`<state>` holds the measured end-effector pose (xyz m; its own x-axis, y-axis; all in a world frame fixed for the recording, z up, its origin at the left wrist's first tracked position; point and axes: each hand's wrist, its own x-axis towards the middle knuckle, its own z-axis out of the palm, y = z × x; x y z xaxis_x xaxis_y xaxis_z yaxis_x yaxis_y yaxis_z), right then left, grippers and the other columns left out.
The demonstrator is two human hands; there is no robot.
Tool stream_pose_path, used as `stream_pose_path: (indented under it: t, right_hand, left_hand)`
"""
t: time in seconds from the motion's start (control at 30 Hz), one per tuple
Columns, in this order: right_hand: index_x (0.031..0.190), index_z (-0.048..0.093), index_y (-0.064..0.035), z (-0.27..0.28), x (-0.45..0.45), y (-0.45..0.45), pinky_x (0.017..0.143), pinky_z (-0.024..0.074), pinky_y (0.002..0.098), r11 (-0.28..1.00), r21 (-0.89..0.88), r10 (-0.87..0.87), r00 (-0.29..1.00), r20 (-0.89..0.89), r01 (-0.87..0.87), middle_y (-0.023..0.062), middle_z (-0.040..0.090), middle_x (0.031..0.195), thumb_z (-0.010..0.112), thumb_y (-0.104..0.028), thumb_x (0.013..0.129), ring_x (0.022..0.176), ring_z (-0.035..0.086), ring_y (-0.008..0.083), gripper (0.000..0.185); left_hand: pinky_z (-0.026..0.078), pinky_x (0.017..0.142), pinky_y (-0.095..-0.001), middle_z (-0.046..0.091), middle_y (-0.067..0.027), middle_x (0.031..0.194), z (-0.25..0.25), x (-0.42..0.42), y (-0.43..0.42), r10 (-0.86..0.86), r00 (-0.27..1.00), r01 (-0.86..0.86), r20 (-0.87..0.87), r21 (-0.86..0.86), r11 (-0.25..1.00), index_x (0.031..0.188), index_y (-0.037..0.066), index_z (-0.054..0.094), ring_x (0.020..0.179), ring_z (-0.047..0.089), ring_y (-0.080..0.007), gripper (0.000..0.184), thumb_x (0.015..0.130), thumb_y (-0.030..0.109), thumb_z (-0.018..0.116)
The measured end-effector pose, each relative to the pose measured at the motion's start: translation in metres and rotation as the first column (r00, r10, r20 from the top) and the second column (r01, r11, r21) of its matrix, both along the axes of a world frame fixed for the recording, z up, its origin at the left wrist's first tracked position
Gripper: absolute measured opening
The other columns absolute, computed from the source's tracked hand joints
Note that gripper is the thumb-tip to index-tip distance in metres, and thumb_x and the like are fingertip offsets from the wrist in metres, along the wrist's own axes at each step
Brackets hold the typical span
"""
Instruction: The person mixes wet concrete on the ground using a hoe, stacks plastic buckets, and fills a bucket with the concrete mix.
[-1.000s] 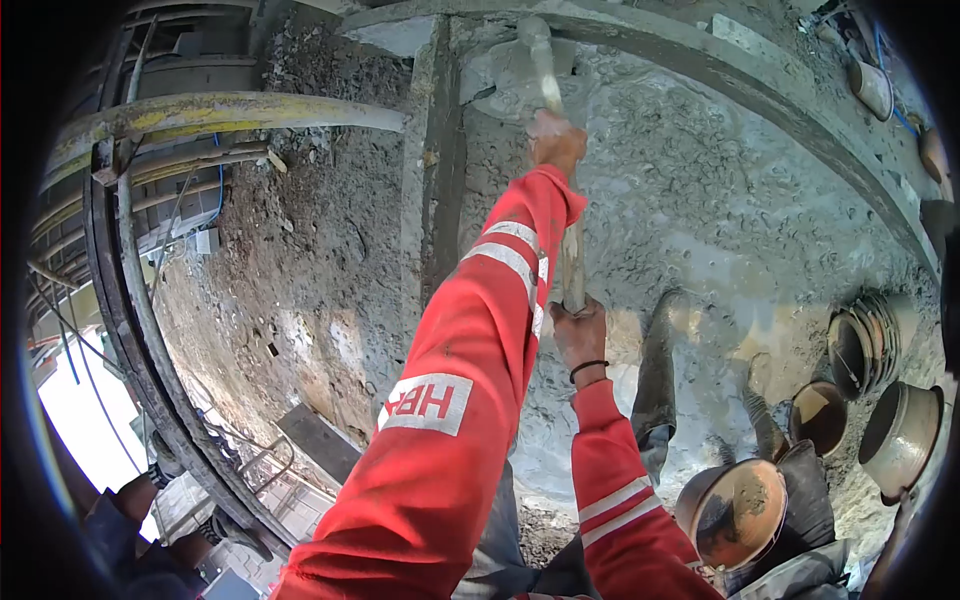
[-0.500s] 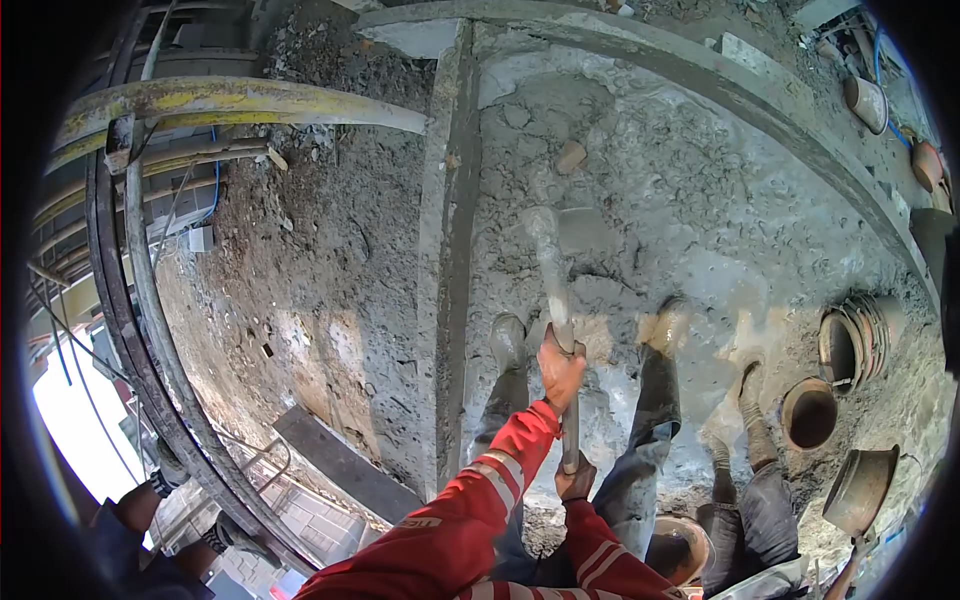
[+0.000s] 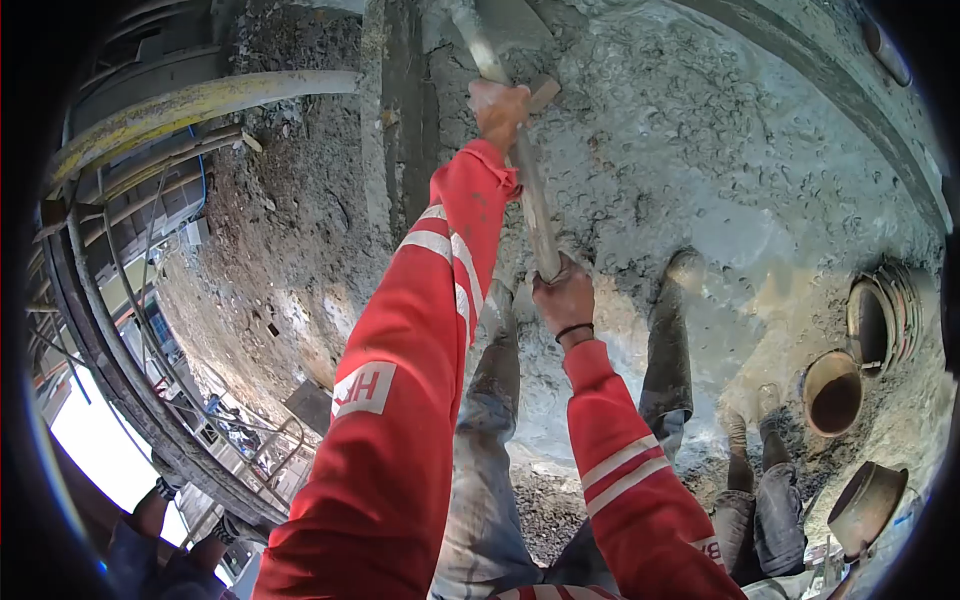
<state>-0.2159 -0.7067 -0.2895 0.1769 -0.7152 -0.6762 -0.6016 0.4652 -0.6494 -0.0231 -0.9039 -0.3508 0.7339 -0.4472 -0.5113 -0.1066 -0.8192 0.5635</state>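
Observation:
Both red-sleeved arms reach forward over wet grey mortar (image 3: 680, 150). My left hand (image 3: 499, 112) is wrapped round the upper part of a long wooden handle (image 3: 537, 205). Lower down, my right hand (image 3: 564, 297), with a dark band at the wrist, grips the handle's near end. The handle runs up and slightly left to a tool blade (image 3: 512, 22) at the top edge, lying against the mortar and partly cut off. A small brown block (image 3: 543, 93) lies just beside my left hand.
A concrete beam (image 3: 385, 150) borders the mortar at left, near a yellowish pole (image 3: 200, 105). At right are stacked pans (image 3: 885, 320), a bucket (image 3: 832, 395) and a tipped bucket (image 3: 866, 508). Another person's legs (image 3: 778, 500) stand at lower right; more legs show at lower left.
From close to my body, both hands and the tool have moved forward, the blade now at the top edge. My left hand is farther from my right. The view has shifted.

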Motion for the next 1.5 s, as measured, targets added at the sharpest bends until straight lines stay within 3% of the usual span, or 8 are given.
stream_pose_path:
  t: [0.33,0.4,0.63,0.83,1.03,1.17,1.33,1.5]
  right_hand:
    - [0.09,0.066,-0.0025,0.105,-0.098,0.099,0.069,0.0515,0.0445,0.985,0.162,-0.038,0.991,-0.13,0.059,0.0225,0.066,0.083,0.066,-0.018,0.072,0.081,0.064,0.0401,0.024]
    - [0.089,0.066,-0.003,0.115,-0.125,0.162,0.068,0.0515,0.0435,0.973,0.204,-0.077,0.987,-0.144,0.105,0.0222,0.066,0.08,0.067,-0.017,0.071,0.078,0.065,0.0391,0.023]
    - [0.078,0.06,-0.0068,0.171,-0.178,0.289,0.06,0.0509,0.046,0.981,0.155,0.159,0.934,-0.319,-0.113,0.0211,0.064,0.071,0.066,-0.014,0.07,0.068,0.064,0.0398,0.013]
    - [0.076,0.054,-0.0098,0.062,-0.158,0.131,0.058,0.049,0.0487,0.967,-0.144,0.184,0.969,-0.167,-0.209,0.0176,0.06,0.061,0.066,-0.013,0.064,0.063,0.061,0.0398,0.017]
    - [0.1,0.062,-0.0081,-0.044,-0.138,-0.138,0.068,0.0519,0.0482,0.861,-0.315,0.373,0.917,-0.143,-0.399,0.0223,0.065,0.077,0.066,-0.02,0.067,0.076,0.064,0.0417,0.034]
    - [0.108,0.063,-0.0085,-0.021,-0.16,-0.144,0.081,0.0515,0.0473,0.96,-0.02,0.267,0.936,-0.228,-0.279,0.0233,0.067,0.095,0.063,-0.021,0.071,0.091,0.063,0.0413,0.039]
    - [0.107,0.063,-0.0081,0.014,-0.142,-0.149,0.083,0.0506,0.0476,0.975,0.112,0.207,0.965,-0.162,-0.19,0.0243,0.066,0.096,0.062,-0.021,0.071,0.094,0.063,0.0411,0.038]
    - [0.105,0.063,-0.0061,0.018,-0.124,-0.131,0.082,0.0507,0.0478,0.992,0.023,0.127,0.969,-0.214,-0.125,0.0252,0.066,0.094,0.062,-0.022,0.071,0.091,0.063,0.0418,0.038]
  left_hand:
    - [0.047,0.044,-0.038,0.058,-0.0113,0.06,-0.08,-0.115,0.168,-0.197,0.979,0.192,-0.044,-0.107,0.976,0.081,-0.002,0.06,0.049,0.058,-0.0244,0.018,0.069,0.01,0.065]
    - [0.051,0.074,-0.0474,0.065,-0.024,0.088,0.026,-0.161,0.194,-0.073,0.996,0.072,-0.043,-0.012,0.997,0.099,-0.003,0.057,0.087,0.063,-0.0423,0.034,0.071,0.014,0.066]
    - [0.05,0.075,-0.0408,0.065,-0.0195,0.086,0.129,-0.22,0.303,0.024,0.961,0.003,-0.275,0.097,0.995,0.112,0.001,0.054,0.081,0.065,-0.0374,0.044,0.069,0.005,0.062]
    - [0.039,0.038,-0.0267,0.049,-0.0027,0.063,0.127,-0.151,0.177,0.091,0.973,-0.192,-0.214,-0.519,0.833,0.111,0.0,0.044,0.042,0.047,-0.0109,0.035,0.076,-0.004,0.049]
    - [0.042,0.038,-0.0303,0.048,-0.0063,0.063,0.055,-0.104,-0.039,0.26,0.934,-0.356,-0.246,-0.715,0.601,0.103,-0.005,0.044,0.043,0.048,-0.0157,0.028,0.077,-0.002,0.054]
    - [0.046,0.041,-0.0324,0.054,-0.0082,0.061,-0.122,-0.096,-0.092,0.255,0.963,-0.204,0.087,-0.382,0.901,0.076,-0.003,0.053,0.047,0.055,-0.0166,0.008,0.075,0.002,0.059]
    - [0.053,0.084,-0.043,0.061,-0.0249,0.111,-0.123,-0.091,-0.115,0.06,0.997,-0.059,-0.04,0.028,0.998,0.114,-0.003,0.052,0.102,0.062,-0.0388,0.055,0.067,0.017,0.071]
    - [0.053,0.084,-0.0411,0.065,-0.0244,0.1,-0.048,-0.111,-0.103,0.027,0.994,-0.024,-0.108,0.026,0.999,0.106,-0.003,0.056,0.094,0.066,-0.0383,0.045,0.067,0.014,0.069]
